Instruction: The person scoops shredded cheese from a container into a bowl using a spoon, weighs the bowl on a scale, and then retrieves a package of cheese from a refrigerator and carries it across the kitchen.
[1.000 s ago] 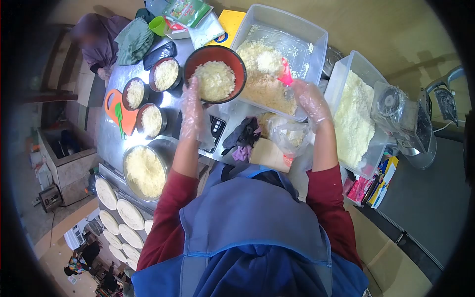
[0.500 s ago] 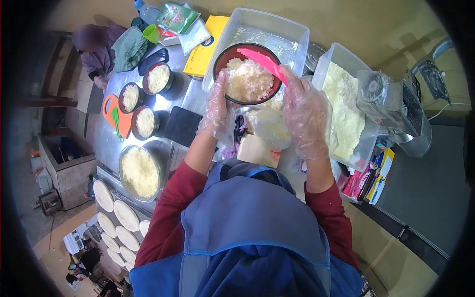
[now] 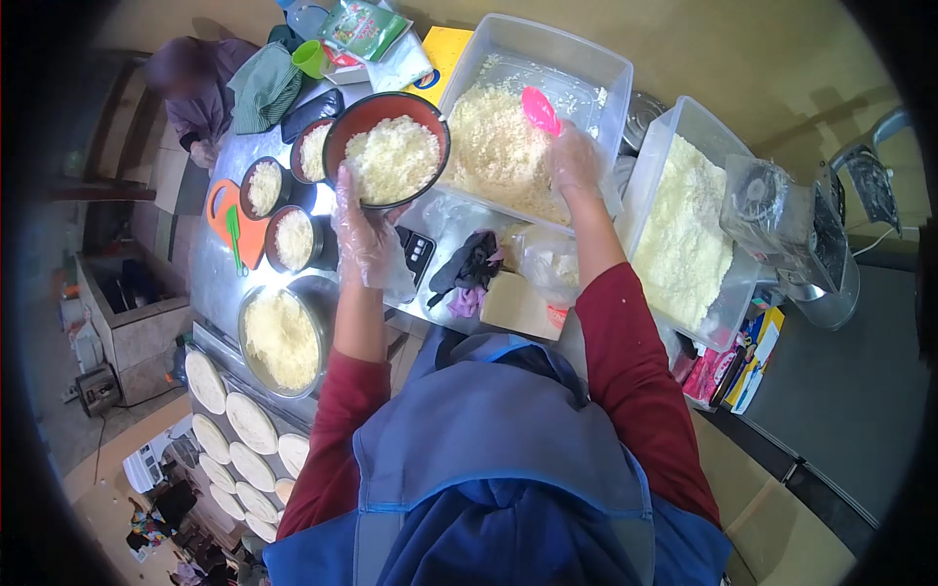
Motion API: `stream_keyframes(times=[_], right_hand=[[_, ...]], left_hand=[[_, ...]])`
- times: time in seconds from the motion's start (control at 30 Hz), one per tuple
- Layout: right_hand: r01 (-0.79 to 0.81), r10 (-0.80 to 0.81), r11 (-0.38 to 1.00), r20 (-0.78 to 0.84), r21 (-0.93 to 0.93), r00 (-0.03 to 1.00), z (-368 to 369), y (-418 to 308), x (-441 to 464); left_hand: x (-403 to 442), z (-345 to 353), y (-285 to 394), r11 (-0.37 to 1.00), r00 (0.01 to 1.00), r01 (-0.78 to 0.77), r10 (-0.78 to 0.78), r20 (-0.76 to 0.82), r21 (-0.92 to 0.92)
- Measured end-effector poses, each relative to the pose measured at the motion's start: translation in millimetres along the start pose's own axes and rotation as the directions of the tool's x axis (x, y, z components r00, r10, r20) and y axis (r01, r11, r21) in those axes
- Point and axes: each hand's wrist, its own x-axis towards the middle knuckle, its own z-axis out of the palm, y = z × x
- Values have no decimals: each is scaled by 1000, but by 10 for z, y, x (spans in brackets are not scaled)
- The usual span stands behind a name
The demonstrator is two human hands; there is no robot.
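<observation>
My left hand (image 3: 360,234), in a clear plastic glove, is closed on a dark bowl (image 3: 373,115) with a red-brown inside, tilted and holding white grated food (image 3: 393,161). My gloved right hand (image 3: 578,166) grips a pink spoon (image 3: 539,109) by its handle, over a clear plastic bin (image 3: 614,73) with more of the grated food (image 3: 500,137) inside. Smaller bowls of the same food stand left of my left hand, among them one bowl (image 3: 311,242). A flat black device (image 3: 418,252) lies below the held bowl.
A second bin (image 3: 741,283) of pale grated food stands right, beside a metal machine (image 3: 782,215). At left are a steel basin (image 3: 318,337), an orange board (image 3: 252,232) and flat dough rounds (image 3: 252,425). Another person (image 3: 200,88) is at the far left table end.
My left hand has moved left with the bowl, away from the bin and over the table. My right hand has taken the pink spoon out of the bowl and over the bin.
</observation>
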Motion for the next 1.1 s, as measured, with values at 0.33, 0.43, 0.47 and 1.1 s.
stream_keyframes(times=[0.33, 0.43, 0.47, 1.1], right_hand=[[-15, 98, 983, 447, -186, 889, 288, -43, -86], [8, 39, 996, 545, -85, 838, 404, 223, -118], [-13, -17, 998, 504, 56, 863, 396, 317, -160], [430, -466, 868, -108, -247, 878, -1338, -709, -986]], left_hand=[[132, -232, 95, 1000, 1000, -10, 11, -10, 15], [209, -221, 57, 997, 1000, 9, -9, -7, 71], [230, -214, 37, 993, 1000, 16, -13, -24, 113], [-47, 680, -384, 960, 939, 262, -277, 204, 97]])
